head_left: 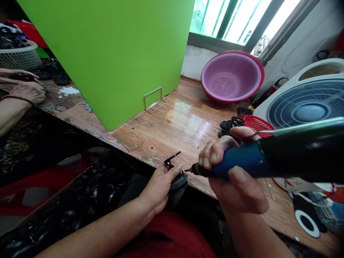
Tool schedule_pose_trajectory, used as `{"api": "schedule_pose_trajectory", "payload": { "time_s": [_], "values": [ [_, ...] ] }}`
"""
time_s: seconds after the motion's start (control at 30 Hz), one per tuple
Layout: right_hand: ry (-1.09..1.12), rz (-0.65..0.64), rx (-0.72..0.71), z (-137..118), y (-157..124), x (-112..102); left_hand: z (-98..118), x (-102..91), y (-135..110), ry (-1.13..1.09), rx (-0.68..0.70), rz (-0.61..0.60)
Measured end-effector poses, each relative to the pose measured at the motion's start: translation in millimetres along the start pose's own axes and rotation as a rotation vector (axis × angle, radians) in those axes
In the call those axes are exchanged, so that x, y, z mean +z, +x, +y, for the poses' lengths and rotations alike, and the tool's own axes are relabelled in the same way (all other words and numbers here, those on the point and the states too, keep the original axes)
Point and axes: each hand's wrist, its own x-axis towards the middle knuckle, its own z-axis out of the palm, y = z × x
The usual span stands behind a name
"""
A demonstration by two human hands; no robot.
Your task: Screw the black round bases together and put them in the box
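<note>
My left hand (160, 186) is closed round a small round black part (178, 182) at the near edge of the wooden table (172, 125). A thin black metal bracket (171, 159) sticks up from that part. My right hand (233, 172) grips a blue and black electric screwdriver (268, 157), held level. Its bit tip (188, 170) touches the black part beside my left thumb.
A green board (113, 53) stands on the table on a wire foot (154, 100). A pink basin (232, 76), a red basket (258, 124), loose black rings (230, 125) and a fan (309, 107) sit right. Another person's hands (21, 87) work at left. Black parts (88, 193) fill a box below.
</note>
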Motion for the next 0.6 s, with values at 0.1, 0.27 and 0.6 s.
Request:
{"api": "schedule_pose_trajectory", "payload": {
  "time_s": [0.1, 0.27, 0.6],
  "values": [
    [0.008, -0.02, -0.019, 0.7, -8.5, 3.0, -2.3, 2.9, 0.2, -0.02, 0.026, -0.005],
    [-0.062, -0.093, -0.02, 0.9, -14.8, -2.5, -5.2, 5.0, -0.7, -0.014, 0.066, -0.06],
    [-0.175, -0.03, -0.124, -8.8, -24.2, 4.8, -7.3, 2.7, 0.7, 0.033, 0.1, -0.065]
  ]
}}
